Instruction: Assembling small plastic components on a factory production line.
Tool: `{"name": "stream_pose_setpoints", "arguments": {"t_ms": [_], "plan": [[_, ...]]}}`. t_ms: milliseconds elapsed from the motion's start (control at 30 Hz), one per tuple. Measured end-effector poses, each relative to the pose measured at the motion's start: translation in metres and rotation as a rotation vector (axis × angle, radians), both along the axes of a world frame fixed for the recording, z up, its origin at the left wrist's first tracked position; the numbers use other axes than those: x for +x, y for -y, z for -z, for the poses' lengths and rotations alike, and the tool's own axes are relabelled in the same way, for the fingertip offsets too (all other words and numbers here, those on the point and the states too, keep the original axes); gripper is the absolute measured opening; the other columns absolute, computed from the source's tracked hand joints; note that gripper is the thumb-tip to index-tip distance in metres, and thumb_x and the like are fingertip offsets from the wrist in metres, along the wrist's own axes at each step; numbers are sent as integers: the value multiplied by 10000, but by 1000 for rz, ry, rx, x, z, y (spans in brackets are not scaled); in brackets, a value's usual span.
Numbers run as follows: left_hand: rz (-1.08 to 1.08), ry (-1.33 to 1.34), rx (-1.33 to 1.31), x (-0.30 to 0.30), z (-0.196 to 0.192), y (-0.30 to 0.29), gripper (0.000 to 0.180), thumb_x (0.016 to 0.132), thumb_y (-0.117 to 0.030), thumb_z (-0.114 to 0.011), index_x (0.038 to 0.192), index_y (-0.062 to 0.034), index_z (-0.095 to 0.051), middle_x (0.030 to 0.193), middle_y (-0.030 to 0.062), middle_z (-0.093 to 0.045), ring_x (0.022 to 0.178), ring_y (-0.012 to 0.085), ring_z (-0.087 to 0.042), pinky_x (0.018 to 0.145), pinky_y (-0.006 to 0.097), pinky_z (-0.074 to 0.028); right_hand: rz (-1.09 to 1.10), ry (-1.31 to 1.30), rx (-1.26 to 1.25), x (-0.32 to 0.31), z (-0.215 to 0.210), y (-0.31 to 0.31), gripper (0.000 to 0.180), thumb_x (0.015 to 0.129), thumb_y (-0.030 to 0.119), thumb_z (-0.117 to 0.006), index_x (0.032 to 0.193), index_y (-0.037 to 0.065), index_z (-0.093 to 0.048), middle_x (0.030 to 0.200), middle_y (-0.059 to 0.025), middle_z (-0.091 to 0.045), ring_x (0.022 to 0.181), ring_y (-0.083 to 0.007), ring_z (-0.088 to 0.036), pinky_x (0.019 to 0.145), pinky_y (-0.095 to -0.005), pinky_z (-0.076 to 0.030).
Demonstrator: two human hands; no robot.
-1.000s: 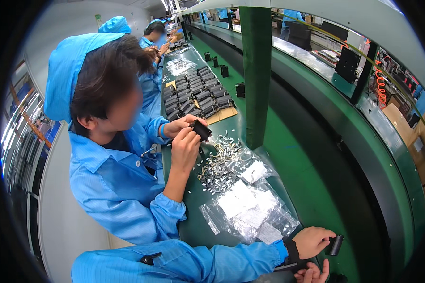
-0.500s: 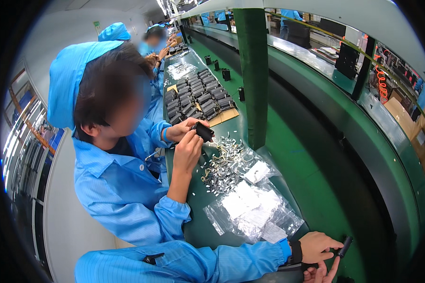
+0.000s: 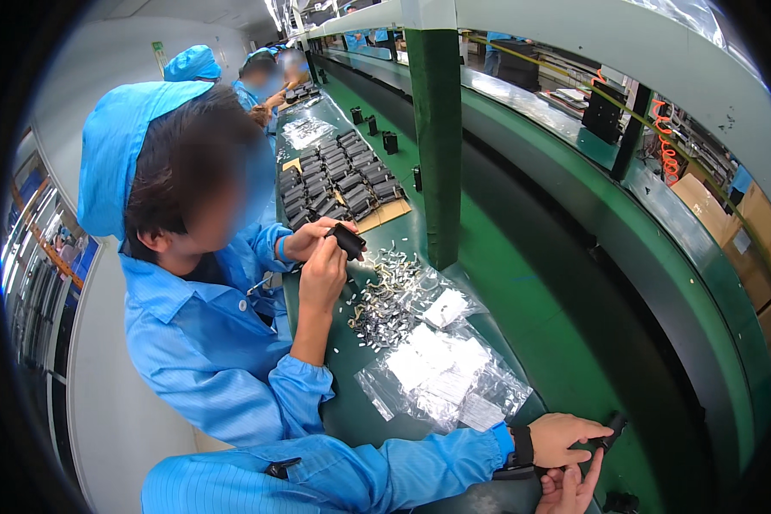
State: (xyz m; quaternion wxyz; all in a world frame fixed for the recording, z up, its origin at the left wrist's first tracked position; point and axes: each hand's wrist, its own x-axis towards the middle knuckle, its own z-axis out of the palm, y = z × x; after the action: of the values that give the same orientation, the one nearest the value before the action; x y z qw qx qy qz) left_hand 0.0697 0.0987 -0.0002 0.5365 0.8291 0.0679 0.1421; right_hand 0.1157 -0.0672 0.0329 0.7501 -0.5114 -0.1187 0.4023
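My left hand [image 3: 564, 438], in a blue sleeve with a black wristband, is closed on a small black plastic part [image 3: 612, 423] at the bench's near edge. My right hand [image 3: 574, 493] is just below it, mostly cut off by the picture's lower edge. One of its fingers points up toward the part. Clear bags of white pieces [image 3: 441, 377] lie just left of my hands, with a heap of small metal clips [image 3: 385, 300] beyond them. A co-worker in blue to my left holds another black part [image 3: 348, 240] in both hands.
The green bench [image 3: 403, 214] runs away from me, with rows of black parts [image 3: 334, 180] on cardboard. A green post [image 3: 441, 146] stands beside the clips. A dark conveyor channel [image 3: 574, 257] lies to the right. More workers sit farther along.
My left hand keeps hold of the black part and has hardly moved. The co-worker's head has shifted nearer the bench while their hands stay on their part.
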Motion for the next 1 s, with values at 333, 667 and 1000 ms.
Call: {"name": "stream_pose_setpoints", "arguments": {"t_ms": [333, 667, 1000], "plan": [[-151, 14, -192, 3, 20, -5, 494, 946, -177, -670, 1413, -51, -572, 1276, 174, -682, 1004, 303, -726, 856, 415, -565, -24, -6, -35, 1, 6, 2, 726, 1036, 43, -590, 1636, 60, -181, 1306, -223, -629, 922, -196, -669, 848, -332, -577], [-205, 15, -198, 4, 17, -6, 426, 970, -190, -662, 1359, -26, -601, 1184, 163, -712, 949, 288, -741, 814, 394, -584, -23, 10, -26, 4, 10, 6, 725, 1039, 40, -583, 1638, 66, -176, 1334, -242, -619, 941, -208, -675, 860, -338, -573], [-189, 19, -249, 4, 14, -6, 405, 967, -150, -650, 1337, 8, -605, 1160, 160, -719, 945, 265, -753, 780, 361, -596, -39, 5, 13, 3, 11, 8, 728, 1033, 44, -598, 1629, 48, -181, 1306, -234, -637, 937, -214, -685, 855, -339, -573]]}}
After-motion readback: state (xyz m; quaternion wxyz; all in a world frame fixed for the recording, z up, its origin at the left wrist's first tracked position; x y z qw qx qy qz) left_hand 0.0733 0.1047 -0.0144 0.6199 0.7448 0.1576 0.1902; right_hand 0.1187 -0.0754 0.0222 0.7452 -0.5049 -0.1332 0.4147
